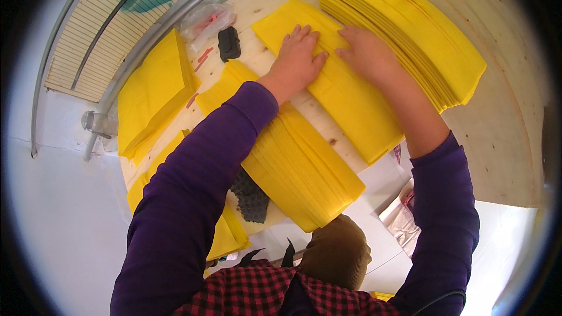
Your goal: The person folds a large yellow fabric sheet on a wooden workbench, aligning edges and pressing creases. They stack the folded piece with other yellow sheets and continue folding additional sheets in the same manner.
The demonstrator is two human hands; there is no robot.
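Observation:
A long flat bundle of folded yellow cloth (351, 108) lies across the wooden table, under both of my hands. My left hand (297, 58) rests on its left edge, fingers stretched out. My right hand (367, 52) touches its far right part with thumb and forefinger apart; the other fingers are partly hidden. Neither hand grips anything that I can see. Left of this bundle is a second stack of folded yellow cloth (304, 166), partly covered by my left forearm. On the right stands a taller stack of yellow cloth (404, 23), close beside my right hand.
More yellow cloth (153, 96) lies on the table's left side. A small black case (229, 43), red strips (204, 58) and a clear plastic bag (208, 23) sit at the far left. A dark bumpy piece (250, 197) lies by my left forearm. The wooden tabletop (497, 134) extends right.

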